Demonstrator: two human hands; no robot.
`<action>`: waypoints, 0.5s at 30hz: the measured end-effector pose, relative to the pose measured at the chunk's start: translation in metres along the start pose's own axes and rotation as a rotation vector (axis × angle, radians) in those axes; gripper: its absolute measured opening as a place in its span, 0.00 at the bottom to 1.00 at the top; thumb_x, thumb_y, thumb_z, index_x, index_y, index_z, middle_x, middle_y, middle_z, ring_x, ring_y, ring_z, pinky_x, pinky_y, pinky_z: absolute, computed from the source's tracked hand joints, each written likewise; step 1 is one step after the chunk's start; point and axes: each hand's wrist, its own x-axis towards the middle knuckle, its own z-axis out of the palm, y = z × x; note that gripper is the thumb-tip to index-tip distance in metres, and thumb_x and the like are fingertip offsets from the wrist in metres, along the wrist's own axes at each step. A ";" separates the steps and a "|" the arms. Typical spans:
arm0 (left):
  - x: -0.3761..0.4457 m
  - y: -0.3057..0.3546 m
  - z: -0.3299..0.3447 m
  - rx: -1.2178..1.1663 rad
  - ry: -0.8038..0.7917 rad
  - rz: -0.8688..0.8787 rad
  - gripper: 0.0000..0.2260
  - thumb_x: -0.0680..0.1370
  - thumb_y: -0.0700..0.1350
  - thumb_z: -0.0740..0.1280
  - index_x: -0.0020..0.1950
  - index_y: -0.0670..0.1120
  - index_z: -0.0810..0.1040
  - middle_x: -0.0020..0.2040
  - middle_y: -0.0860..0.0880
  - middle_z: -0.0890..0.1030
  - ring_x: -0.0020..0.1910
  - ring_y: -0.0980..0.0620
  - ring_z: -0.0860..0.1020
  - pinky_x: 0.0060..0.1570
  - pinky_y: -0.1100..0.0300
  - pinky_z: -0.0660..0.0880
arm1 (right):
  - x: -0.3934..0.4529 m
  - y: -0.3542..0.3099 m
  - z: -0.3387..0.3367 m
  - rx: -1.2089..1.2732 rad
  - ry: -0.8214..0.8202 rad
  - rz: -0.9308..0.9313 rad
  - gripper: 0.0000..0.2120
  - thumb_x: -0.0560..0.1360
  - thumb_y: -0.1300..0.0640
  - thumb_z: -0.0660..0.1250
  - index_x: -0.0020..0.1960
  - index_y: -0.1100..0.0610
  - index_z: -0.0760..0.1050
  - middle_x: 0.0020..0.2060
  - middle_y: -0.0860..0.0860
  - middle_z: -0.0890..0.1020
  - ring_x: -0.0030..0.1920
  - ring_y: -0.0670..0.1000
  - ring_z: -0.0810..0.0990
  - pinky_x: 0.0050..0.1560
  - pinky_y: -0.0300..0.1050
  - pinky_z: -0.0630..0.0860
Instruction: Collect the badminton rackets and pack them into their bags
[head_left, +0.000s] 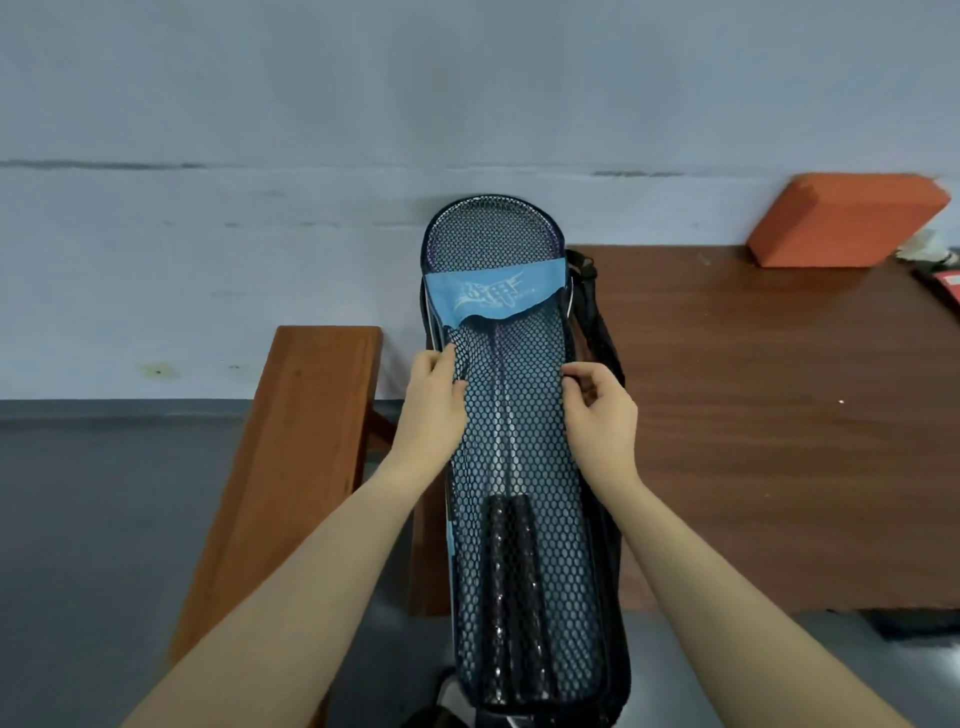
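both racket handles (511, 592) sat at the near end of the mesh bag (524, 441), which stood upright against the desk's (753, 415) left edge. left hand (434, 402) and right hand (602, 410) pinched the mesh at mid-length, flanking the shafts. blue label (493, 296) print was unreadable.

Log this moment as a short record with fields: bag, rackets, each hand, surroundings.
bag: mesh racket bag with blue logo band, upright, leaning against the wall
rackets: two rackets inside, heads up, dark grips side by side near the bottom
left hand: left hand pinching the bag's left edge
right hand: right hand pinching the bag's right edge
surroundings: wooden bench to the left; wooden table to the right, orange block on it
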 end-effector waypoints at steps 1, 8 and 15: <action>0.000 -0.004 0.002 0.009 -0.008 0.005 0.18 0.79 0.37 0.58 0.70 0.40 0.65 0.54 0.49 0.66 0.47 0.58 0.67 0.51 0.78 0.59 | 0.000 0.005 0.001 -0.001 -0.004 0.003 0.06 0.78 0.57 0.63 0.53 0.52 0.76 0.42 0.43 0.79 0.39 0.41 0.77 0.41 0.42 0.76; -0.015 -0.044 0.020 0.483 -0.159 -0.086 0.23 0.80 0.48 0.57 0.73 0.44 0.58 0.69 0.39 0.61 0.61 0.40 0.67 0.60 0.47 0.69 | 0.000 0.048 -0.001 -0.315 -0.188 0.038 0.12 0.77 0.50 0.63 0.59 0.49 0.71 0.49 0.46 0.75 0.45 0.48 0.75 0.41 0.45 0.72; -0.026 -0.044 0.023 0.584 -0.225 -0.079 0.24 0.81 0.51 0.54 0.75 0.45 0.55 0.76 0.43 0.53 0.73 0.43 0.55 0.69 0.47 0.54 | 0.001 0.050 -0.004 -0.515 -0.339 0.046 0.15 0.78 0.48 0.59 0.64 0.49 0.70 0.52 0.53 0.72 0.45 0.55 0.76 0.44 0.51 0.76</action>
